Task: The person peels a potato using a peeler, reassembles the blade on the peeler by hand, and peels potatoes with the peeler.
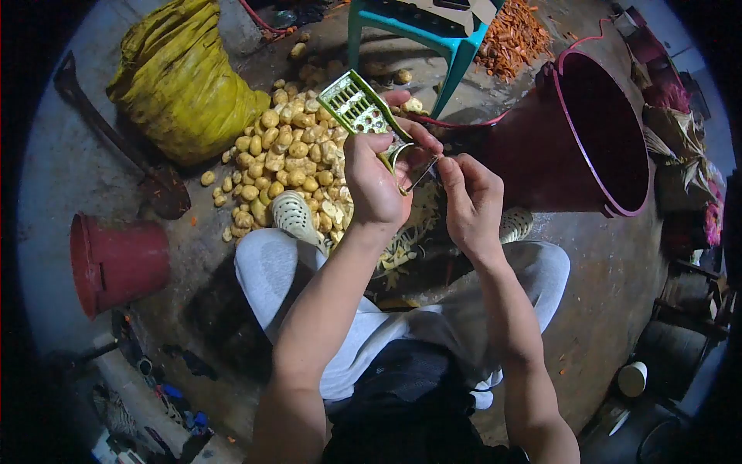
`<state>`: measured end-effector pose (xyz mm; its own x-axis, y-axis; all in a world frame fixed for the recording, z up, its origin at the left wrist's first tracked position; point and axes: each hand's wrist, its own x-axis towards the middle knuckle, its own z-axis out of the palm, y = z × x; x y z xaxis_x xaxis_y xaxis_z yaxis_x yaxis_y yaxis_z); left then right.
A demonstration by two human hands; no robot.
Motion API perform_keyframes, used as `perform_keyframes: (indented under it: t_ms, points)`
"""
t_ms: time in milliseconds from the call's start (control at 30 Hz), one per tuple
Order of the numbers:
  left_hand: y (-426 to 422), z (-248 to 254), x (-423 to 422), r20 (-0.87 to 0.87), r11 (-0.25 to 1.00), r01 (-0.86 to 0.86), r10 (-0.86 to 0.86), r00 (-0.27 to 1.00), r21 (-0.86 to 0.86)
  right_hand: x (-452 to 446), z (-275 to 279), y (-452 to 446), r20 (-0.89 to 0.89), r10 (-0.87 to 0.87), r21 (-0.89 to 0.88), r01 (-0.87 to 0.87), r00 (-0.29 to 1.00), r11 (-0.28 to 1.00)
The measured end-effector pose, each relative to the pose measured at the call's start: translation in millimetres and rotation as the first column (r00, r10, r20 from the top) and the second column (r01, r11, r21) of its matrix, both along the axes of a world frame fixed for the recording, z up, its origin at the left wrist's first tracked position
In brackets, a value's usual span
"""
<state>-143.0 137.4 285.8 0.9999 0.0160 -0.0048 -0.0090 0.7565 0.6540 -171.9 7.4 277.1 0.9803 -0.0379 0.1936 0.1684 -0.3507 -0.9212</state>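
My left hand [379,174] is closed around a green hand grater with a peeler end [357,107], its slotted and holed plate tilted up to the left. By the blade end of this tool, my right hand [473,203] has its thumb and forefinger pinched together. Whatever sits between those fingertips is too small to make out. Beneath and beyond my hands, a heap of potatoes [290,147] covers the floor, many looking peeled. Pale peelings [402,249] lie between my feet, below the hands.
A large dark red bucket [533,147] lies tipped to the right. On the left are a smaller red bucket [127,259], a shovel [164,193] and a yellow sack [182,85]. A teal stool [452,46] stands ahead, near an orange pile of scraps [514,39].
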Motion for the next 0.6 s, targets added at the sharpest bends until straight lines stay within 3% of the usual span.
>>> perform_keyframes:
  t_ms: [233,300,600]
  points:
    - [-2.3,-2.9,-2.5,-0.111,0.989,-0.07,0.055,0.992,-0.133,0.0,2.5,1.4,0.115,-0.037,-0.08,0.046,0.993,0.996]
    - [-1.4,-6.9,-2.5,-0.268,0.973,-0.099,0.04,0.963,-0.209,0.3,1.6,2.8,0.16,-0.043,-0.064,0.054,0.986,0.997]
    - [-6.0,-2.5,-3.9,-0.335,0.949,-0.196,0.106,0.936,-0.246,0.2,4.3,9.2,0.247,-0.078,-0.114,0.109,0.966,0.987]
